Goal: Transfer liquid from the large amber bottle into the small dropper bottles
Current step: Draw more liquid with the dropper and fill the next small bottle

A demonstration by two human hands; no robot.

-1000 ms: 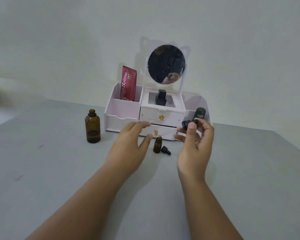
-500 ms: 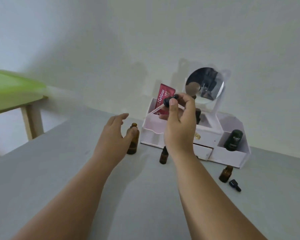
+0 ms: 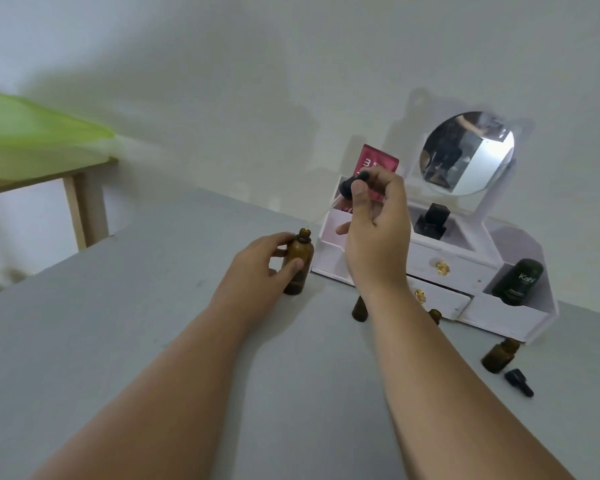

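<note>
On the desk (image 3: 153,306) the large amber bottle (image 3: 300,258) stands upright, now gripped by the left hand (image 3: 257,268). The right hand (image 3: 378,230) pinches the dropper (image 3: 350,185), and its tip has reached the bottle mouth. Draw-up is probably next. The small dropper bottles (image 3: 497,355) stand nearby.

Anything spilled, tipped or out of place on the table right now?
No spill shows. One black dropper cap lies on its side on the grey table, beside an uncapped small dropper bottle by the white organizer. Nothing else stands out.
</note>
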